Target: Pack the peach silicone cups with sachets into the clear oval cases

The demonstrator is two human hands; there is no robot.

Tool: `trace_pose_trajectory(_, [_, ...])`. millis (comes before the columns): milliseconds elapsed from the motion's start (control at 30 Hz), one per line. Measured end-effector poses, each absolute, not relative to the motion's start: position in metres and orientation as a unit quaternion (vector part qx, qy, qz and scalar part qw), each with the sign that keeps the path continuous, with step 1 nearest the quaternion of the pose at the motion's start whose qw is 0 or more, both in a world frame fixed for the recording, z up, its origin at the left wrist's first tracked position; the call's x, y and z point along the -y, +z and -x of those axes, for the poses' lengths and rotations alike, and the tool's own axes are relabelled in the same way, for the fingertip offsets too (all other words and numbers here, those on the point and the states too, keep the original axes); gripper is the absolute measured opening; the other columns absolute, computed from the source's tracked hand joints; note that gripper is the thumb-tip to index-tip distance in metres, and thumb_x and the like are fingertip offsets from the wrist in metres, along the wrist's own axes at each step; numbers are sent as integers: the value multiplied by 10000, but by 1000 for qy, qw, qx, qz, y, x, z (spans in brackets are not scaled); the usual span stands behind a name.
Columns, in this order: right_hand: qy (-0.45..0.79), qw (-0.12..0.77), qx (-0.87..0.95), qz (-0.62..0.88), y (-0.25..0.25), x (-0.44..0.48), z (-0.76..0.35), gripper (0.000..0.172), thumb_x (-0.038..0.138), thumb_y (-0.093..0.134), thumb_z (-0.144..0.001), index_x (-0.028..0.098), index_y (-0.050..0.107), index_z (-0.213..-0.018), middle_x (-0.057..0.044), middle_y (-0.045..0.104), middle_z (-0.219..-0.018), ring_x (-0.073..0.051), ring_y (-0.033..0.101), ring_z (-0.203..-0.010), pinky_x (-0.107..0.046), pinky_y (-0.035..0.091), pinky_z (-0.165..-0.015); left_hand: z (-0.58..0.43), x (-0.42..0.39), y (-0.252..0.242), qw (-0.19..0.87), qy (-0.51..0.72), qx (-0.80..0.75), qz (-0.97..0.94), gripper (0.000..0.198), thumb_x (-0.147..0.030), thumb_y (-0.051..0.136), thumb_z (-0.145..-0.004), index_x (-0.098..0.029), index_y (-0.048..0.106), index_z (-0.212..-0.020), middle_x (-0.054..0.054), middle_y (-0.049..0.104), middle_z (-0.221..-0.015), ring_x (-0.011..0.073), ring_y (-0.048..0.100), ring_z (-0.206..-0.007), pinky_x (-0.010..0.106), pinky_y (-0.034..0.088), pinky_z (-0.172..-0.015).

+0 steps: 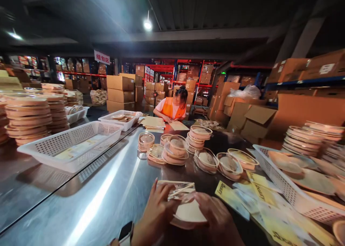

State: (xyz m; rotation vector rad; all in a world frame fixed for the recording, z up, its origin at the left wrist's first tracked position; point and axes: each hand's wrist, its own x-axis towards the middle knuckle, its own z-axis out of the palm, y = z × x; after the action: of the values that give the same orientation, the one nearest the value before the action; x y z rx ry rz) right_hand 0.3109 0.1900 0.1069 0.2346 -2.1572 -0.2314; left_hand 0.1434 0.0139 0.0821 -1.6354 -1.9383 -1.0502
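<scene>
My left hand (159, 210) is closed around the left side of a clear plastic packet (188, 210), low in the middle of the view. A pale, flat piece shows in it, with thin light strips near its top; what they are I cannot make out. My right hand (217, 215) grips the packet's right side, fingers curled over the edge. Just beyond my hands stand several small stacks of round, hoop-rimmed packs (176, 149) in clear wrapping. Printed yellow and white cards (234, 199) lie to the right of my right hand.
White perforated baskets stand at left (107, 131) and right (285, 183), the right one holding round beige pieces. Tall stacks of hoop packs (28, 118) rise at far left. Across the metal table (107, 203), a person in an orange vest (172, 107) handles flat sheets. Cardboard boxes (120, 93) stand behind.
</scene>
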Motion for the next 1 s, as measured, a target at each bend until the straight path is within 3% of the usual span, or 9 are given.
trace_pose_trajectory(100, [-56, 540, 837, -66, 97, -192, -320, 572, 224, 521, -970, 198, 392, -1527, -128, 701, -1195, -274, 688, -1054, -376, 577, -864, -143, -8, 96, 86, -446, 680, 576, 332, -333, 850, -748, -361, 777, -1070, 71, 682, -1204, 279, 661, -1080, 469, 541, -970])
trace_pose_trajectory(167, [9, 541, 839, -47, 93, -190, -323, 595, 231, 517, -982, 225, 353, -1554, -136, 670, -1256, -286, 678, -1110, -361, 601, -869, -139, -5, 109, -31, -500, 650, 572, 367, -415, 852, -733, -342, 781, -1085, 70, 680, -1203, 259, 651, -1099, 369, 550, -942])
trace_pose_trajectory(333, [148, 434, 887, -59, 95, -181, -311, 490, 288, 451, -1032, 310, 429, -1521, -84, 728, -1132, -242, 735, -942, -306, 631, -748, -128, -3, 123, -224, -574, 605, 505, 793, -715, 832, -553, -187, 751, -1140, 97, 729, -1066, 273, 672, -942, 363, 573, -854])
trace_pose_trajectory(467, [141, 354, 918, -109, 97, -189, -301, 417, 241, 484, -1017, 274, 571, -1424, -100, 750, -1125, -237, 718, -978, -354, 612, -830, -124, -3, 110, -175, -533, 659, 501, 742, -695, 783, -636, -178, 735, -1167, 156, 672, -1277, 331, 651, -1091, 460, 528, -1004])
trace_pose_trajectory(600, [236, 378, 894, -51, 97, -195, -304, 349, 283, 526, -1014, 270, 615, -1350, -94, 733, -1160, -217, 691, -1039, -347, 590, -893, -125, 0, 95, -107, -523, 647, 544, 759, -722, 714, -692, -204, 720, -1247, 171, 476, -1524, 390, 526, -1318, 543, 395, -1155])
trace_pose_trajectory(733, [299, 401, 863, -73, 107, -185, -309, 300, 351, 506, -1033, 287, 656, -1285, -76, 710, -1124, -195, 676, -1017, -310, 573, -878, -128, 2, 94, -103, -513, 633, 571, 819, -693, 745, -682, -234, 648, -1354, 147, 410, -1576, 396, 464, -1386, 545, 364, -1183])
trace_pose_trajectory(833, [331, 402, 847, -110, 117, -172, -313, 389, 503, 439, -1043, 295, 654, -1292, -71, 694, -1077, -203, 660, -980, -327, 562, -852, -131, 2, 94, -114, -496, 620, 597, 787, -667, 764, -690, -248, 655, -1346, 137, 373, -1605, 400, 412, -1429, 525, 359, -1194])
trace_pose_trajectory(933, [302, 409, 850, -138, 119, -163, -314, 482, 600, 436, -1013, 284, 620, -1327, -71, 700, -1045, -222, 638, -937, -358, 549, -822, -131, 0, 87, -137, -553, 572, 590, 936, -721, 765, -657, -264, 544, -1444, 149, 420, -1573, 385, 401, -1447, 525, 398, -1170])
trace_pose_trajectory(1000, [264, 417, 856, -151, 116, -160, -314, 443, 539, 474, -1017, 278, 579, -1359, -60, 712, -1017, -216, 636, -886, -363, 539, -812, -129, 1, 81, -137, -575, 540, 600, 835, -706, 756, -687, -282, 586, -1385, 141, 503, -1510, 360, 452, -1419, 527, 404, -1166])
